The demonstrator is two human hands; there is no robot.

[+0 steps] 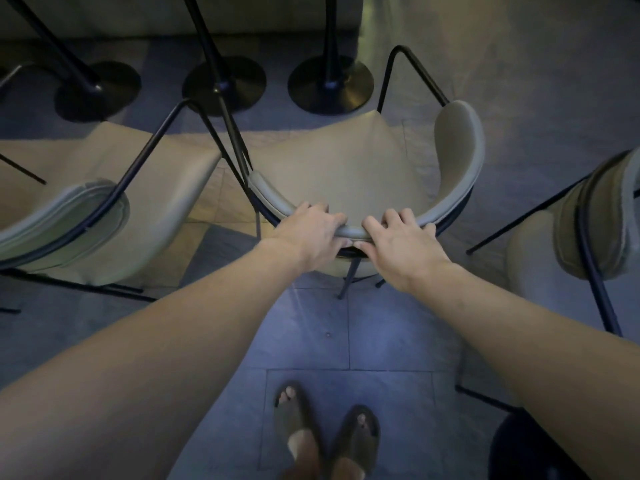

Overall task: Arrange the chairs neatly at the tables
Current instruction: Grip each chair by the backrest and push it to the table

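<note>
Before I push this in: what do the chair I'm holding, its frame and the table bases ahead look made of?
Middle chair: seat and curved backrest look like smooth beige leather or vinyl, with a soft sheen and a stitched seam; which one, I cannot tell. Its frame: thin dark tubing, probably painted metal. Table bases: round dark discs with a brushed, slightly brassy glint, likely metal.

Grey tiled floor (304,341): three beige chairs (346,168), three round table bases (330,84), sandalled feet (325,434).

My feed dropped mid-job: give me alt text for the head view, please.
Both hands, left hand and right hand, grip the curved backrest of the middle chair, which faces three round table bases. Matching beige chairs stand beside it, the left chair and the right chair.
</note>
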